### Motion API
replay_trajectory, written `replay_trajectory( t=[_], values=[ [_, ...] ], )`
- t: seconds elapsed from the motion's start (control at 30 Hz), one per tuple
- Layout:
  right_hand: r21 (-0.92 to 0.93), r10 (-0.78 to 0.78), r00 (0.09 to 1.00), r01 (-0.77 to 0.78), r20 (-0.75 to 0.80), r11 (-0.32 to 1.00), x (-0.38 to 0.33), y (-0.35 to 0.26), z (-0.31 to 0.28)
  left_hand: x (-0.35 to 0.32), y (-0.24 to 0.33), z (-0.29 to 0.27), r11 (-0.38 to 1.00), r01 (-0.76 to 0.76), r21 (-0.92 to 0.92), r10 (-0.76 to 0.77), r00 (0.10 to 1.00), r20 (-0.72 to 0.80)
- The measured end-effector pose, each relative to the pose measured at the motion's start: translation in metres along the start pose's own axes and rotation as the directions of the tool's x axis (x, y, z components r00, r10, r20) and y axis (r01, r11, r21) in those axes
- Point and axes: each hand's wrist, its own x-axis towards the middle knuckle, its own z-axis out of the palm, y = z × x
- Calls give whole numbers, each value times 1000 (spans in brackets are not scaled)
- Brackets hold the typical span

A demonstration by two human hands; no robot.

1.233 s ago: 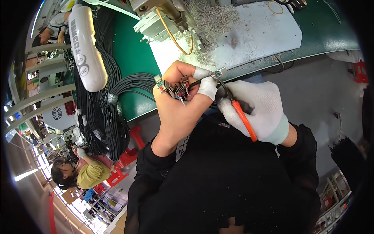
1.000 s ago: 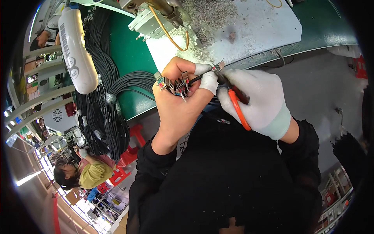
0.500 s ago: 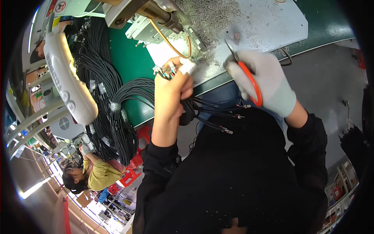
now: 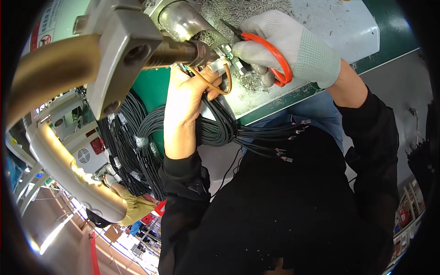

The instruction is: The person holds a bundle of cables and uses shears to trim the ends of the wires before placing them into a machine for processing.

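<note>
Head view. The person's left hand (image 4: pixel 185 98), bare but for white wrapping on the thumb, is clenched on a bundle of black cables (image 4: pixel 217 130); coloured wire ends show at the hand's far edge, and the looped lengths hang just right of the wrist, their connector ends (image 4: pixel 287 159) spreading right over the dark clothing. The gloved right hand (image 4: pixel 282 43), to the right and farther off, grasps a red-handled tool (image 4: pixel 277 54) whose dark tip points far left; its thumb and forefinger lie beside the machine's metal fitting, and whether they pinch anything cannot be told. The machine head (image 4: pixel 126 55) and an amber tube (image 4: pixel 228 82) stand in front of the left fingertips, partly hiding them. Beyond lies a pale plate (image 4: pixel 360 39) strewn with metal scraps (image 4: pixel 256 8), on a green bench (image 4: pixel 151 87). More cables (image 4: pixel 137 160) hang at left, beside a glowing lamp (image 4: pixel 59 169) and a co-worker in yellow (image 4: pixel 137 208).
</note>
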Motion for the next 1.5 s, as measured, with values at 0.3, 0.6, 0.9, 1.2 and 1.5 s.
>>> replay_trajectory(
  t=[0.3, 0.6, 0.9, 1.2, 1.5],
  values=[
    [-69, 74, 997, -76, -30, 995, 1, -7, 3, -4, 12, 6, 935, -73, 346, 89, 996, -31],
    [16, 43, 999, -43, 33, 999, 3, 9, -1, -7, 11, 7, 939, -18, 345, 51, 995, -86],
    [123, 118, 993, -119, 14, 985, 3, 3, 3, -1, 7, -3, 889, -95, 448, 122, 992, -33],
    [-106, -390, 921, 389, 3, 915, 3, 15, 2, -3, 2, 3, 981, -22, 194, 10, 998, 59],
    [137, 67, 997, -63, -26, 989, 0, 8, 7, 1, 4, 9, 997, -24, 75, 23, 1000, 12]
  ],
)
